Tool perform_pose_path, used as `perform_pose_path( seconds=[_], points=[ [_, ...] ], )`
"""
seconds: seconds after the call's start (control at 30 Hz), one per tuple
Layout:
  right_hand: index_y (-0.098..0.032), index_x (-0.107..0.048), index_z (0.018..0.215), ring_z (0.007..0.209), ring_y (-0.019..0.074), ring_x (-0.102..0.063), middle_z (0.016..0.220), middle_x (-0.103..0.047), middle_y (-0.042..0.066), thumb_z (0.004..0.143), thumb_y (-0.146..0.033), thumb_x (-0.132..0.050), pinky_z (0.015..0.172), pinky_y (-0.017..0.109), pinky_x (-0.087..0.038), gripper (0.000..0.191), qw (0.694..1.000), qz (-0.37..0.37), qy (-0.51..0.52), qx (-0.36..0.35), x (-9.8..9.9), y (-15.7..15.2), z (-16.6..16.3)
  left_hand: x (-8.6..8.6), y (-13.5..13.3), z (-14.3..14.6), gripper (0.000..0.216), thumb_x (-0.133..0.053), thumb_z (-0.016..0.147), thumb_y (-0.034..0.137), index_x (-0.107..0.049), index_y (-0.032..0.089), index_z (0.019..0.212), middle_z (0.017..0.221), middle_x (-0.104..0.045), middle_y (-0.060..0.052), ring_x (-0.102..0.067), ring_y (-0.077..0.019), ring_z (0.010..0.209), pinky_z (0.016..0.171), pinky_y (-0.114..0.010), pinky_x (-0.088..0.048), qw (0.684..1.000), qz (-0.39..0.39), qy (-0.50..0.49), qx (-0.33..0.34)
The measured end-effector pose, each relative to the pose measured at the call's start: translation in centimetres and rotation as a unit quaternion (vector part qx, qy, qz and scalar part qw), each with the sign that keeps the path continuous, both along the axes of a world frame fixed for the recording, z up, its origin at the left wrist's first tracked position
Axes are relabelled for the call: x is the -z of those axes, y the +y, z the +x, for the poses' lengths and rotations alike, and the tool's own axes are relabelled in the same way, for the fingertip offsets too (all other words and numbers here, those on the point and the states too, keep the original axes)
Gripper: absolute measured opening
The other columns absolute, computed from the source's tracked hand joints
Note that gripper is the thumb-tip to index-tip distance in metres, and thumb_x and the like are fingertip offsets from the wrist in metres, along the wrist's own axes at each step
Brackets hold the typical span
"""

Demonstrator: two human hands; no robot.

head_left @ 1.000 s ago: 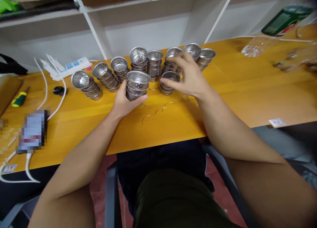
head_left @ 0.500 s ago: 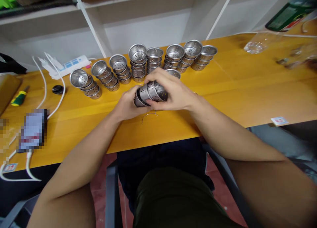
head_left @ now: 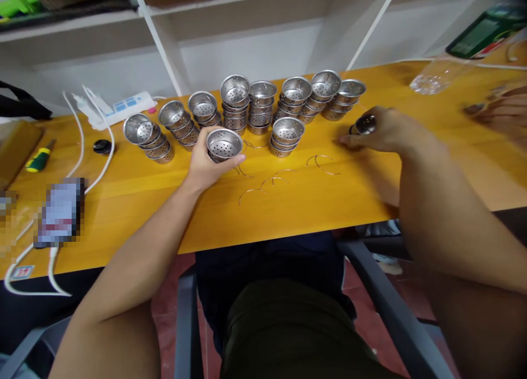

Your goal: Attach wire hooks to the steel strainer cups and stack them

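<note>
My left hand point(head_left: 206, 162) grips a perforated steel strainer cup point(head_left: 223, 144) on the yellow table point(head_left: 135, 195), its open mouth up. My right hand point(head_left: 385, 132) is out to the right, closed around more steel cups point(head_left: 364, 125) low over the table; how many it holds is hidden by the fingers. A short stack of the same cups point(head_left: 287, 135) stands between my hands. Behind them runs a row of several cup stacks point(head_left: 234, 102). Thin curved wire handles point(head_left: 267, 181) lie loose in front of me.
A white power strip point(head_left: 119, 106) with cables point(head_left: 76, 148), a black cap point(head_left: 101, 146) and a yellow-green screwdriver point(head_left: 39, 158) sit at the left. A clear plastic bottle point(head_left: 432, 80) lies at the far right. White shelving point(head_left: 263, 28) backs the table.
Half a second ago both hands held one tilted stack together. Now it is split: my right hand has carried part of it to the right, my left keeps a cup in place.
</note>
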State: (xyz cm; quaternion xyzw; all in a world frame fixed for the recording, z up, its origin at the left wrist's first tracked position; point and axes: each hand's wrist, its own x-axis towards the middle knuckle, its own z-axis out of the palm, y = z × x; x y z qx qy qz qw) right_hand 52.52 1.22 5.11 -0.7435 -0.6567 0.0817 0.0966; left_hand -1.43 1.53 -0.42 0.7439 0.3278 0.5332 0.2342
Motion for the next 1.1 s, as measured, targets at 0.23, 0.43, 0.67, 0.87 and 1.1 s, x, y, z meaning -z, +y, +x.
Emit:
perform_pose_path(
  seconds=[0.23, 0.43, 0.67, 0.87, 1.1],
  points=[
    [-0.020, -0.071, 0.159, 0.139, 0.0508, -0.077, 0.158, -0.074, 0.030, 0.095, -0.097, -0.090, 0.124, 0.072, -0.065, 0.102, 0.998, 0.049, 0.020, 0.043, -1.3, -2.2, -3.1, 0.2, 0.0, -0.4, 0.101, -0.104, 0.091, 0.089, -0.061, 0.027, 0.158, 0.145, -0.080, -0.013, -0.086, -0.0343, 0.129, 0.117, -0.054, -0.073, 0.999, 0.003, 0.033, 0.020],
    [-0.034, -0.076, 0.159, 0.122, 0.0426, -0.081, 0.149, -0.085, 0.018, 0.122, -0.082, -0.059, 0.114, 0.068, -0.068, 0.063, 0.951, 0.206, 0.113, -0.202, -6.1, -7.7, -15.3, -2.3, -2.3, 0.1, 0.089, -0.101, 0.095, 0.080, -0.067, 0.026, 0.157, 0.146, -0.082, -0.012, -0.085, -0.0351, 0.129, 0.114, -0.051, -0.072, 0.991, 0.031, 0.117, 0.057],
    [-0.024, -0.063, 0.170, 0.144, 0.0462, -0.077, 0.165, -0.076, 0.023, 0.116, -0.072, -0.076, 0.121, 0.064, -0.065, 0.074, 0.888, 0.165, 0.179, -0.390, -3.5, -7.5, -27.1, -1.8, -3.3, 1.5, 0.118, -0.117, 0.078, 0.077, -0.051, 0.029, 0.164, 0.155, -0.078, -0.016, -0.086, -0.0395, 0.139, 0.113, -0.052, -0.074, 0.988, 0.025, 0.130, 0.078],
    [-0.030, -0.065, 0.172, 0.154, 0.0474, -0.070, 0.164, -0.072, 0.019, 0.106, -0.067, -0.088, 0.132, 0.072, -0.060, 0.079, 0.832, 0.192, 0.198, -0.482, -3.3, -4.7, -25.6, -0.8, -2.0, 1.0, 0.115, -0.115, 0.080, 0.081, -0.050, 0.031, 0.161, 0.146, -0.079, -0.012, -0.088, -0.0353, 0.127, 0.107, -0.051, -0.075, 0.991, 0.005, 0.093, 0.096],
    [-0.030, -0.068, 0.176, 0.165, 0.0486, -0.063, 0.169, -0.066, 0.024, 0.108, -0.051, -0.083, 0.139, 0.069, -0.058, 0.073, 0.864, 0.305, 0.115, -0.385, -8.9, -6.0, -15.4, -0.1, 0.1, -0.7, 0.125, -0.117, 0.077, 0.082, -0.046, 0.034, 0.168, 0.150, -0.072, -0.011, -0.083, -0.0374, 0.139, 0.124, -0.058, -0.071, 0.997, 0.033, 0.066, -0.001]
  ],
)
